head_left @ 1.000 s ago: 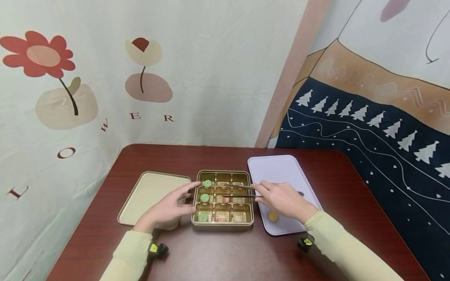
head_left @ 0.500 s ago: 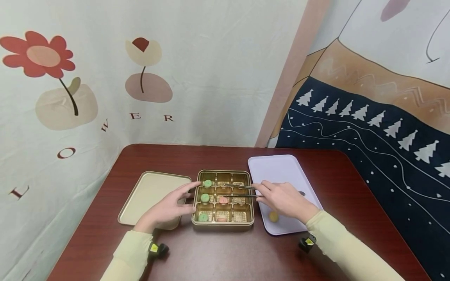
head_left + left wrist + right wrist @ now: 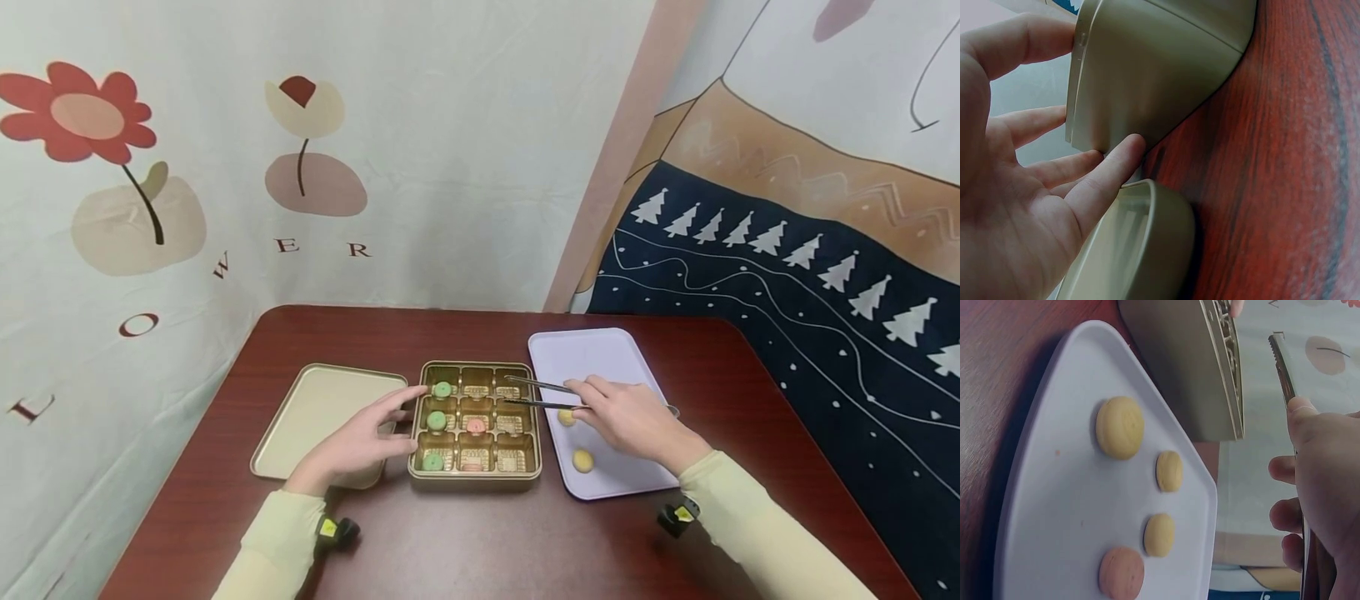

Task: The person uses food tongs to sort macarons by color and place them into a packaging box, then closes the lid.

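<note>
My right hand holds metal tongs, their tips apart with nothing between them, above the right column of a gold divided box. Green macarons fill the box's left column. In the middle compartment lies a pink macaron, and another pink one shows partly in the compartment in front of it. My left hand rests its spread fingers against the box's left side; the left wrist view shows the fingertips at the box wall.
To the right, a lilac tray bears several yellow macarons and a pinkish-brown one. A shallow gold lid lies left of the box, partly under my left hand. Everything stands on a dark red wooden table.
The pink macaron in the middle compartment has been let go from the tongs. My right hand has drawn the tongs back to the right. My left hand stays in place.
</note>
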A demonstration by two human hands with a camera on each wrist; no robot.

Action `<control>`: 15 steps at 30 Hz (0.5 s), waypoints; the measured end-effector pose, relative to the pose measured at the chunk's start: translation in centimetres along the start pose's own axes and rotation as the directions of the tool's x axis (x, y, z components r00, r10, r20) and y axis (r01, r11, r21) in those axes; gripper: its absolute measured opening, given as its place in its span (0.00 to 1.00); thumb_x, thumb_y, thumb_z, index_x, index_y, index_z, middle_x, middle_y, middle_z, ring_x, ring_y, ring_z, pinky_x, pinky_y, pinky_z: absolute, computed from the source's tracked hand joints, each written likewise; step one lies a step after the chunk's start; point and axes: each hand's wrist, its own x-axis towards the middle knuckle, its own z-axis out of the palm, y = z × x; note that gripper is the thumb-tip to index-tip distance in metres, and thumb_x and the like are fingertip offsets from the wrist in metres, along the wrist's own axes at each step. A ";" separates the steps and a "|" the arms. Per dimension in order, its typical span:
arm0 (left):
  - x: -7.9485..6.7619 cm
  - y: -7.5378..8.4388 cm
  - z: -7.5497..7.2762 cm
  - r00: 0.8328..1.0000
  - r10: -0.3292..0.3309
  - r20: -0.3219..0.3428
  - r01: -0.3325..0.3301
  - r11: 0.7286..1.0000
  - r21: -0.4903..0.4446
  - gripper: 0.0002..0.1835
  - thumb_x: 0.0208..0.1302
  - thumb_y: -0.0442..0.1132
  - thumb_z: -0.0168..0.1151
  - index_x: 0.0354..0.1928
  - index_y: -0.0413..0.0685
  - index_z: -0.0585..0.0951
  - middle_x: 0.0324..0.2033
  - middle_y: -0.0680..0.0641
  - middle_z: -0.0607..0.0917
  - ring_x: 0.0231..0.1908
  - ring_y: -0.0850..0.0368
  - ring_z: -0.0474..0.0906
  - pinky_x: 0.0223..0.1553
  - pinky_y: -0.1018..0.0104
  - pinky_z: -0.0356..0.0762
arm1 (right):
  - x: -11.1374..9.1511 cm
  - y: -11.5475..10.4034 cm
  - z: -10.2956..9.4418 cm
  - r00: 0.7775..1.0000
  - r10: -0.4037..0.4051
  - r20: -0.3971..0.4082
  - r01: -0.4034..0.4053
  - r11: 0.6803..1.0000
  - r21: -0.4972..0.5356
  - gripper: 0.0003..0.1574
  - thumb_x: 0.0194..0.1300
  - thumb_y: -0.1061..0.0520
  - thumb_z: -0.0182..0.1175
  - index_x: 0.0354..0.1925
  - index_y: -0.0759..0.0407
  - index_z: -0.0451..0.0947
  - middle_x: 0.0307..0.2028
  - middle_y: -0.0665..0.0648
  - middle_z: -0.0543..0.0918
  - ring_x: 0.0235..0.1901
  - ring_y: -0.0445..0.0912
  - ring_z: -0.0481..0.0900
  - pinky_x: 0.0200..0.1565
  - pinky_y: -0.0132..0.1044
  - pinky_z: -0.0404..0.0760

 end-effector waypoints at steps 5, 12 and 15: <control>0.0 0.1 -0.1 1.000 0.008 -0.001 -0.008 1.000 -0.002 0.46 0.65 0.35 0.72 0.81 0.42 0.59 0.78 0.29 0.58 0.70 0.19 0.63 0.66 0.37 0.78 | -0.8 0.4 -0.2 0.999 0.034 0.033 -0.034 0.999 -0.004 0.29 0.70 0.48 0.70 0.65 0.54 0.78 0.42 0.48 0.84 0.26 0.37 0.74 0.25 0.28 0.77; 0.0 0.1 0.0 1.000 -0.008 0.000 0.008 1.000 -0.008 0.46 0.65 0.35 0.72 0.81 0.44 0.60 0.79 0.31 0.59 0.71 0.20 0.63 0.67 0.38 0.77 | -2.3 0.9 -0.4 0.997 0.068 0.024 -0.068 0.998 0.000 0.32 0.68 0.47 0.72 0.65 0.55 0.78 0.42 0.48 0.83 0.25 0.36 0.71 0.22 0.26 0.70; 0.0 0.2 0.0 1.000 -0.006 -0.001 0.006 1.000 -0.008 0.46 0.65 0.35 0.72 0.81 0.44 0.60 0.79 0.30 0.59 0.71 0.20 0.63 0.67 0.38 0.77 | -3.0 1.2 -0.3 0.997 0.073 0.015 -0.073 0.997 -0.004 0.35 0.63 0.48 0.76 0.64 0.55 0.79 0.41 0.48 0.84 0.24 0.36 0.71 0.21 0.25 0.68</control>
